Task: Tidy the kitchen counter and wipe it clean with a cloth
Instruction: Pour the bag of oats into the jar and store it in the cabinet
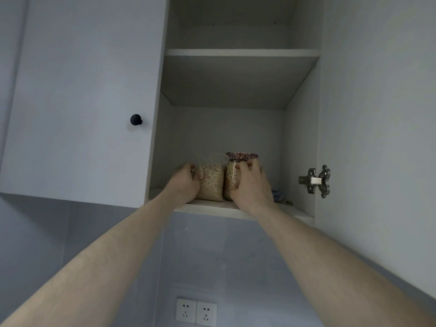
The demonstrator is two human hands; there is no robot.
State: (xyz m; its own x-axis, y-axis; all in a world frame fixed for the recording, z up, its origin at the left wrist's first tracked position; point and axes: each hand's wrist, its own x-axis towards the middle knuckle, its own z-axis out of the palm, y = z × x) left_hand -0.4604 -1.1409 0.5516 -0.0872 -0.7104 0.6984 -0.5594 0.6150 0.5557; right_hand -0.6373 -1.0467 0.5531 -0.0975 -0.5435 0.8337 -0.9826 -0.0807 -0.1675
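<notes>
On the bottom shelf (207, 208) of the open wall cabinet, two clear containers of pale grain stand upright side by side, touching, long axes vertical. Left one: bag of grain (210, 181), crumpled clear top pointing up. Right one: jar (232, 178) with a red patterned lid (243, 155) uppermost. Both sit near the front edge of the shelf, left of centre. My left hand (185, 182) is curled against the left side of the bag, fingers wrapped round its far edge. My right hand (251, 185) grips the jar from the right and front, fingers bent across its face just under the lid; palm covers the jar's lower right part. Both forearms reach up from below, so the containers lie between the two hands, pressed together. Behind my right hand a small blue item (278, 194) lies on the same shelf, mostly hidden, cannot tell what it is. Upper shelf (240, 52) above. Closed door with black knob (136, 119) to the left; open door with metal hinge (316, 181) to the right. Double wall socket (195, 311) below the cabinet.
</notes>
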